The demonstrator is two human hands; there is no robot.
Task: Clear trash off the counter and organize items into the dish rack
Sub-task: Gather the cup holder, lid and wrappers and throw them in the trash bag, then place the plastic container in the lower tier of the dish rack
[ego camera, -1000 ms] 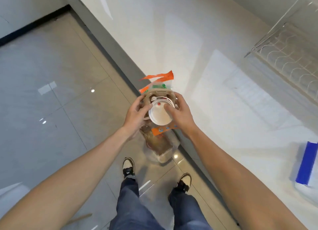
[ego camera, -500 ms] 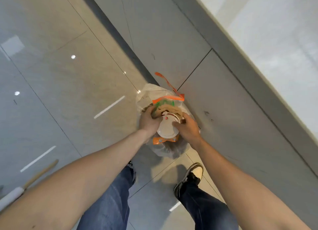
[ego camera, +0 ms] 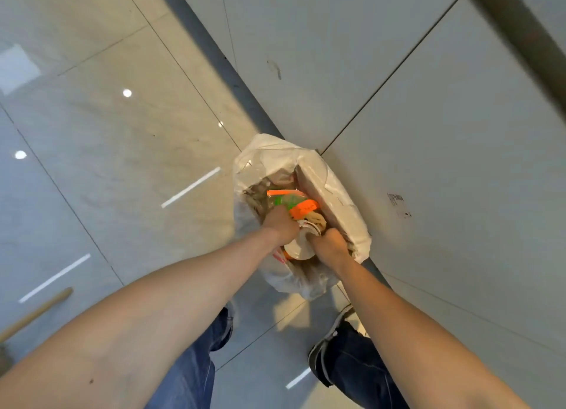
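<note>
A white plastic trash bag stands open on the floor against the cabinet base. Both my hands reach down into its mouth. My left hand and my right hand grip a bundle of trash between them: a white paper cup seen bottom-up, brown cardboard, and a clear bag with orange and green print. The bundle sits inside the bag's opening, beside a flat beige box along the bag's right side.
Grey cabinet doors rise to the right, with a dark kick strip along the floor. Glossy floor tiles lie to the left. A wooden handle lies at the lower left. My feet stand just below the bag.
My hands have carried the trash bundle from counter height down into the bag's mouth. My view has tilted down, and the counter top and dish rack have left the frame.
</note>
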